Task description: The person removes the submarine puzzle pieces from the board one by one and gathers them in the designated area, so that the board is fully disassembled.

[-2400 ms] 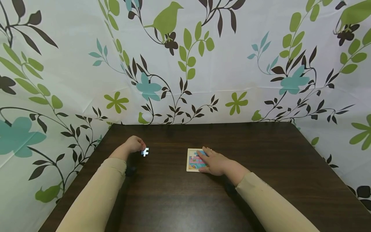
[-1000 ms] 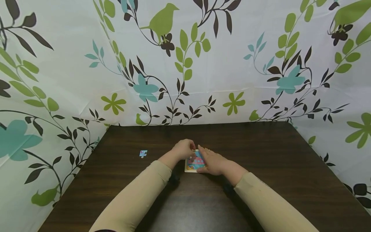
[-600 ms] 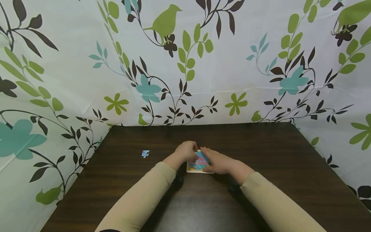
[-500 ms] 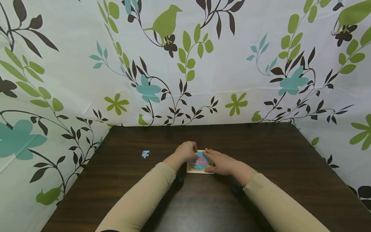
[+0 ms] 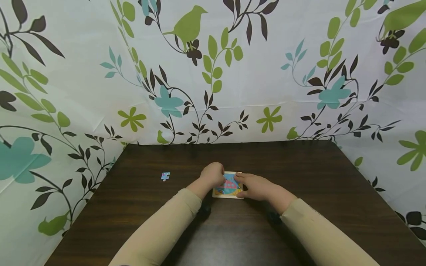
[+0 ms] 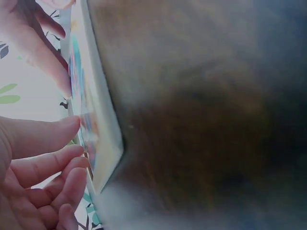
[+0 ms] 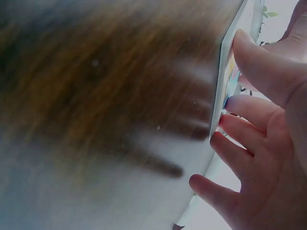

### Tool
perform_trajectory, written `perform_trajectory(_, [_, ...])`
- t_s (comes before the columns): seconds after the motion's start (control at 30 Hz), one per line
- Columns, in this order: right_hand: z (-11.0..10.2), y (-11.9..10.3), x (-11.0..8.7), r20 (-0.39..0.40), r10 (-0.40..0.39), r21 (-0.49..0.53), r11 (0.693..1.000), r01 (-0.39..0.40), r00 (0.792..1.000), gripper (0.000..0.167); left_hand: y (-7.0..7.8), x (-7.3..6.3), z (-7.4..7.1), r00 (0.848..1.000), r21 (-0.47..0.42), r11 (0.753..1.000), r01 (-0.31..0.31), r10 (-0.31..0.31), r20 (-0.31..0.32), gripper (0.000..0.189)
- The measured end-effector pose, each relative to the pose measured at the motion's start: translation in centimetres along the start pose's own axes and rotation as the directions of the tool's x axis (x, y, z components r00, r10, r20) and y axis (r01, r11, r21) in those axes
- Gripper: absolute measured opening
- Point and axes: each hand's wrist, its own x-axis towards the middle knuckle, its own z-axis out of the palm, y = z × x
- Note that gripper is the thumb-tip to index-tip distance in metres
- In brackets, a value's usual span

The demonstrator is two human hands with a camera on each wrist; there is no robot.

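A small square jigsaw puzzle [image 5: 229,186] in a pale wooden frame lies on the dark table, its picture pink, blue and yellow. My left hand [image 5: 212,175] is at its upper left part with curled fingers. In the left wrist view, the thumb [image 6: 64,128] and forefinger touch the puzzle's face close together, at a piece that they mostly hide. My right hand [image 5: 257,186] rests on the right side of the frame. Its thumb [image 7: 249,48] and spread, fairly straight fingertips touch the frame in the right wrist view. One loose blue puzzle piece [image 5: 165,176] lies to the left.
The dark wood-grain table [image 5: 286,159] runs back to a white cloth [image 5: 233,125] patterned with leaves, birds and flowers. Both forearms, in beige sleeves [image 5: 163,225], reach in from the front.
From beside the loose piece at the left, my left hand has come over to the puzzle and stays there. My right hand has slid slightly right, uncovering more of the picture.
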Motion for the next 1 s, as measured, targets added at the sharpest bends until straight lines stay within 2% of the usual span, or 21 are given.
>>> perform_trajectory(0.23, [0.2,0.0,0.2,0.009,0.027,-0.008,1.000,-0.027,1.000,0.073,-0.2,-0.5,0.0,1.000,-0.032,0.999,-0.013,0.013,-0.013,0.017])
perform_trajectory(0.4, [0.3,0.1,0.1,0.044,0.031,-0.029,0.999,-0.030,0.999,0.075,-0.4,-0.5,0.0,1.000,-0.045,0.999,-0.022,0.021,-0.011,0.022])
perform_trajectory(0.6, [0.3,0.3,-0.2,0.105,0.021,-0.021,1.000,-0.019,0.994,0.087,-0.5,-0.5,-0.5,0.999,-0.073,0.997,-0.026,0.028,0.016,0.025])
perform_trajectory(0.8, [0.2,0.2,-0.3,0.119,0.033,-0.007,0.999,-0.033,0.992,0.090,-0.9,0.0,-0.7,0.998,-0.099,0.994,-0.038,0.043,0.048,0.024])
perform_trajectory(1.0, [0.1,-0.1,-0.3,0.119,0.035,0.004,0.999,-0.035,0.992,0.089,-1.5,0.7,-0.6,0.995,-0.140,0.987,-0.077,0.086,0.055,0.020])
